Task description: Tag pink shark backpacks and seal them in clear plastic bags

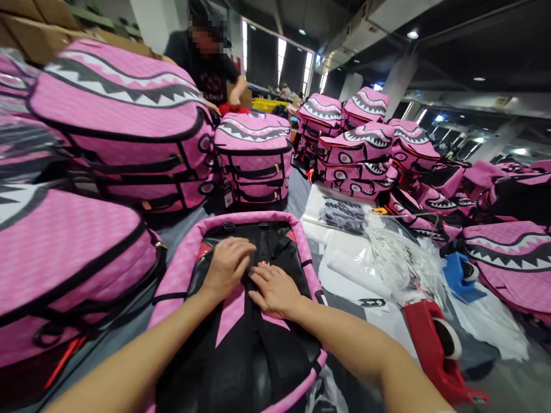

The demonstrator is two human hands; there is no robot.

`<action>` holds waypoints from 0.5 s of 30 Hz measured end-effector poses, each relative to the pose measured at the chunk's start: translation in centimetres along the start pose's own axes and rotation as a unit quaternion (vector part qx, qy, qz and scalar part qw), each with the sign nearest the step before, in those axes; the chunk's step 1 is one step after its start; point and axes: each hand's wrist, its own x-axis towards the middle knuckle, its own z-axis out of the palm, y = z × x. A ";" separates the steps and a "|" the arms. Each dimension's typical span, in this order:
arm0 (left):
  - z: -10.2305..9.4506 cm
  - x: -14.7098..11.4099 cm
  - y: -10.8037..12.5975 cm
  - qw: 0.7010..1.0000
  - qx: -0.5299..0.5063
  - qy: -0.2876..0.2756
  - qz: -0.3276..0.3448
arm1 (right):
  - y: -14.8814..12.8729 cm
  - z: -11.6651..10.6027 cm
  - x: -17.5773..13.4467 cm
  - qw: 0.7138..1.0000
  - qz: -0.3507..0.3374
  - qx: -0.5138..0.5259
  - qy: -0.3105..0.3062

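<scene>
Pink-rimmed and black-panelled, lying straps up on the grey surface [297, 195], directly in front of the camera: pressing on this backpack [256, 353] from above, two-handed. Laying the left hand [226, 267] palm down on the upper part of the black panel, with bent fingers; being unable to tell there between pinching the material and merely touching. Holding the right hand [275, 289] just beside, palm down over the middle, with fingers released and reaching forward rather than clenched. Seeing close at the left a large pink bag [73, 252] with black piping, and behind that a taller stack [124, 115] with a toothed print. Finding a smaller stack [253, 155] just beyond the far rim, and past that a co-worker [210, 74] in a dark shirt, reaching towards something red [226, 107]. Noticing to the right clear plastic wrapping [391, 264], a grey striped bundle [342, 213], a red tape dispenser [424, 338] with a white roll and a blue tape dispenser [458, 278]. Spotting more pink packs [357, 152] heaped farther back on the right. Making out cardboard boxes [41, 37] at the upper left, behind the taller stack.
</scene>
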 end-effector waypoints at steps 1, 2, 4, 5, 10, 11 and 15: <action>-1.1 -1.6 1.7 0.998 -0.028 -0.037 0.044 | 0.0 0.4 0.3 1.000 -0.004 -0.004 0.000; -2.1 -3.3 3.5 0.990 -0.061 -0.083 0.094 | -0.1 0.7 0.6 1.000 -0.009 -0.009 0.000; -2.8 -6.7 6.7 0.957 -0.115 -0.191 0.187 | -0.5 0.8 1.0 1.000 -0.015 -0.023 0.009; -2.7 -8.1 7.8 0.949 -0.107 -0.197 0.220 | -0.7 0.7 1.2 0.999 -0.016 -0.033 0.018; 1.5 -11.3 7.4 0.944 -0.042 -0.059 0.322 | -1.3 -0.9 1.8 0.999 -0.012 -0.040 0.032; 2.3 -11.4 6.9 0.945 -0.033 -0.046 0.323 | -1.3 -1.5 1.7 0.999 -0.004 -0.030 0.036; 3.3 -10.8 5.1 0.958 0.017 -0.036 0.283 | -2.5 -5.0 -0.2 0.998 -0.008 -0.012 0.063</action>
